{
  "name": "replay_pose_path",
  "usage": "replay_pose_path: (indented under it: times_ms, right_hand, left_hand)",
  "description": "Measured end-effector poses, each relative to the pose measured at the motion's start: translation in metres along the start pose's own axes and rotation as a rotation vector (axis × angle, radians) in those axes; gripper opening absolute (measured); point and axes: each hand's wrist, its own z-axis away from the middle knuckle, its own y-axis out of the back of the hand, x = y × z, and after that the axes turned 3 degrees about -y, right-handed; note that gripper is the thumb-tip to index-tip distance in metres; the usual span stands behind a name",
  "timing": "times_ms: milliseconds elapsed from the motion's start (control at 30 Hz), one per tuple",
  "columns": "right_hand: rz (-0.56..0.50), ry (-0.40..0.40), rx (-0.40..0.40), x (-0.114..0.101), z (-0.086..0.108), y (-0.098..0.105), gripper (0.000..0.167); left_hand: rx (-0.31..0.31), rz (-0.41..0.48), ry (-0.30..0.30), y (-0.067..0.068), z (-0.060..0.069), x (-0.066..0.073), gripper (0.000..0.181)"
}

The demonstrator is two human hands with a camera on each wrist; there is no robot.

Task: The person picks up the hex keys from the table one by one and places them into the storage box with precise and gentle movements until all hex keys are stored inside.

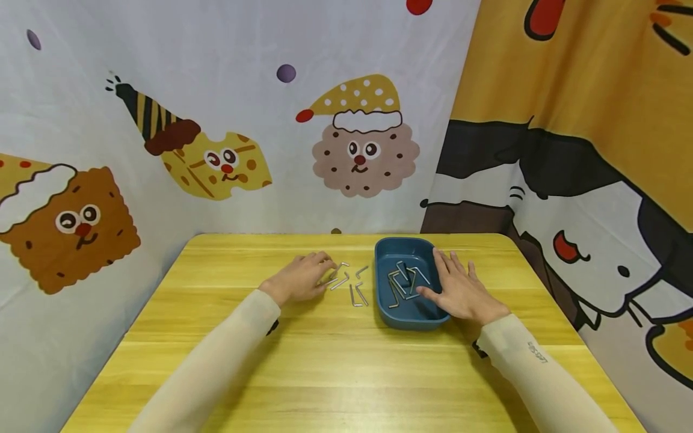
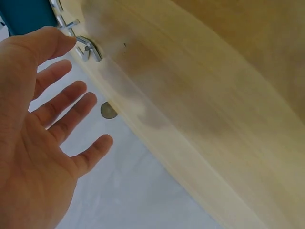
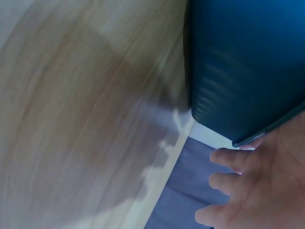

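Note:
A dark blue rectangular tray (image 1: pixel 412 323) holds several metal L-shaped hex keys (image 1: pixel 422 275) in a loose heap. My right hand (image 1: pixel 464 293) rests at the tray's right rim with fingers spread and fairly straight, the thumb reaching over the inside. In the right wrist view, the fingers extend past the tray wall (image 3: pixel 248 67). Left of the tray, several loose hex keys (image 1: pixel 352 295) lie scattered on the table. My left hand (image 1: pixel 303 278) hovers beside them, its fingers loosely bent and apart. The left wrist view shows the thumb tip close to a hex key (image 2: pixel 94 47), with nothing visible in the palm.
The yellow wood-grain table (image 1: pixel 303 373) ends at a back edge against a pale curtain (image 1: pixel 227 48) printed with cartoon biscuits. A second curtain (image 1: pixel 595 78) with a large cartoon animal hangs along the right side.

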Motion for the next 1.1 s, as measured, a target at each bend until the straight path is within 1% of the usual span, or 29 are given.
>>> replay_pose_path:
  times_ms: [233, 367, 433, 633, 767, 933, 1033, 1100]
  right_hand:
    - [-0.002, -0.001, 0.002, -0.001, 0.000, 0.001, 0.113]
    - [-0.004, -0.004, 0.002, -0.002, 0.001, 0.002, 0.113]
    - [-0.003, -0.004, 0.002, -0.003, 0.002, 0.002, 0.113]
    - [0.004, -0.005, 0.010, -0.002, 0.002, 0.004, 0.112]
    - [0.010, -0.007, 0.014, -0.002, 0.002, 0.005, 0.112]
    - [0.014, -0.004, 0.011, -0.002, 0.001, 0.004, 0.112]
    - [0.011, -0.005, 0.008, -0.003, 0.001, 0.003, 0.112]
    - [0.008, -0.003, 0.007, -0.003, 0.001, 0.002, 0.112]
  left_hand:
    - [0.027, -0.034, -0.057, -0.001, -0.011, -0.006, 0.055]
    - [0.022, -0.039, -0.085, -0.002, -0.016, -0.008, 0.056]
    - [0.008, -0.037, -0.090, -0.002, -0.019, -0.008, 0.057]
    - [-0.053, -0.033, -0.088, -0.002, -0.028, -0.009, 0.055]
    - [-0.079, -0.013, -0.075, -0.002, -0.031, -0.008, 0.052]
    - [-0.080, -0.032, -0.069, -0.003, -0.031, -0.010, 0.047]
    - [-0.064, -0.033, -0.064, -0.003, -0.027, -0.010, 0.039]
    - [-0.053, -0.027, -0.054, -0.003, -0.024, -0.009, 0.030]
